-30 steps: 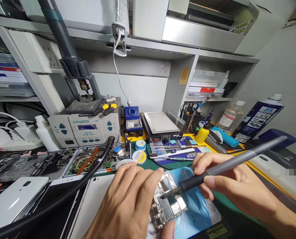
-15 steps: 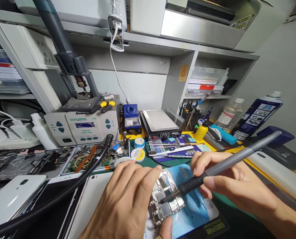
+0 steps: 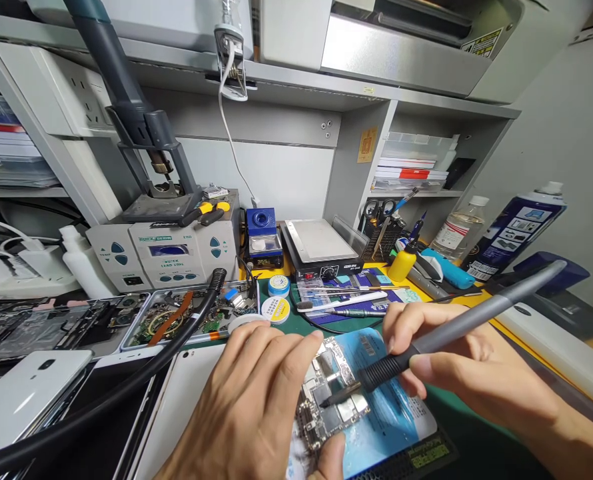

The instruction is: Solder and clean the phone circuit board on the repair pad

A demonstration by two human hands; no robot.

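A phone circuit board [image 3: 326,400] with metal shields lies on a light blue sheet [image 3: 391,413] at the lower middle of the head view. My left hand [image 3: 256,407] pins the board down, fingers along its left edge and thumb at its near edge. My right hand [image 3: 446,363] is closed round a grey pen-shaped tool with a black grip [image 3: 456,327]. The tool's dark tip touches the board near its middle.
A grey rework station [image 3: 161,250] stands at the back left, its black hose [image 3: 141,377] crossing the bench. A tray of phone parts [image 3: 186,320], white phones [image 3: 26,390], a hot plate [image 3: 319,250], solder tins [image 3: 275,308], a blue can [image 3: 514,233] and bottles surround the work spot.
The view has shifted slightly, and everything sits a little lower-left. Both hands keep their grip; the tool tip stays on the board.
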